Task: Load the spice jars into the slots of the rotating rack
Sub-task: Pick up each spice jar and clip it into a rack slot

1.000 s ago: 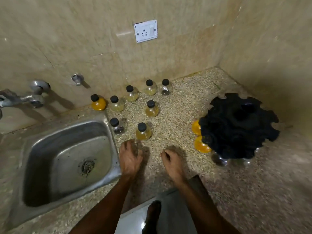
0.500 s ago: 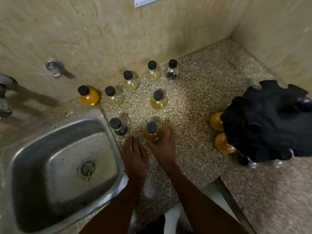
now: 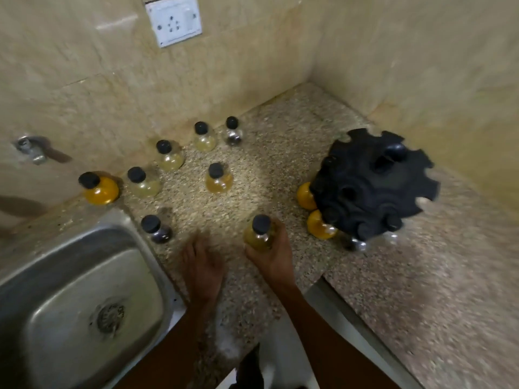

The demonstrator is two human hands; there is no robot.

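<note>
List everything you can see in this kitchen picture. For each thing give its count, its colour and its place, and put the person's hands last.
loose jars: seven, black caps, yellow to clear contents, on the counter by the back wall and the sink
held jar: one, black cap, amber
rack: one, black, right on the counter, orange jars in its left slots
sink: one, steel, lower left
socket: one, white, on the back wall
left hand: flat on the counter
right hand: grips the held jar

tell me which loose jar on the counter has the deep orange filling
The orange jar at the far left, by the wall behind the sink. The other loose jars hold pale yellow, amber or dark contents.
</note>
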